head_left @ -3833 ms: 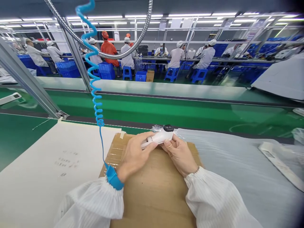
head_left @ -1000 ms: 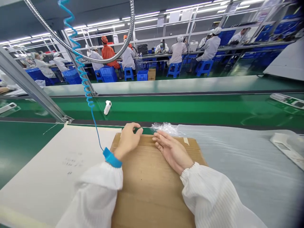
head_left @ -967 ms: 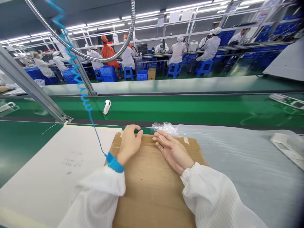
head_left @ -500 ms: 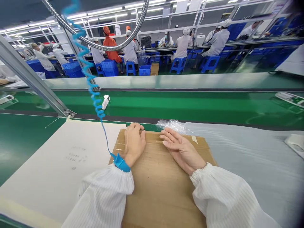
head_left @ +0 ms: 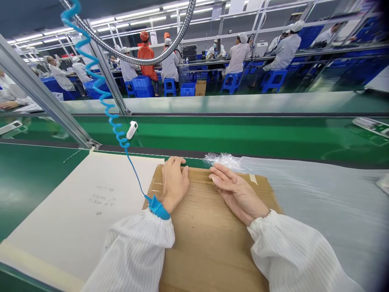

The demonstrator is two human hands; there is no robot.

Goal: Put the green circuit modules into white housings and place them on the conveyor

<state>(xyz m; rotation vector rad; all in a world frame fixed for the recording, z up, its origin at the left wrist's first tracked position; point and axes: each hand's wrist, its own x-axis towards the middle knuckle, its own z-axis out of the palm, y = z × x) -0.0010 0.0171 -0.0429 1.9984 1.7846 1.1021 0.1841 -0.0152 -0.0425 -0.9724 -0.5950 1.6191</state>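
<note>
A brown cardboard sheet or box (head_left: pixel 212 243) lies flat in front of me. My left hand (head_left: pixel 175 180) rests palm down at its far left edge, the fingers bent loosely over that edge and their tips partly hidden. Around my left wrist is a blue wrist strap (head_left: pixel 158 207), joined to a blue coiled cord (head_left: pixel 105 93). On the right half of the cardboard my right hand (head_left: pixel 238 192) lies on its outer side, palm turned inward, fingers extended and holding nothing. Crumpled clear plastic film (head_left: pixel 226 161) sits just beyond the cardboard, close to my right fingertips.
White paper (head_left: pixel 121 174) covers the bench at left, and pale foam sheeting (head_left: pixel 328 202) lies at right. Past them runs a green conveyor belt (head_left: pixel 243 134) carrying a small white device (head_left: pixel 132 130). A metal post (head_left: pixel 45 93) slants at left. Several people sit at a far line.
The view has shifted slightly, so most things appear a little to the right. The coiled cord has swung left. My hands keep nearly the same pose on the cardboard.
</note>
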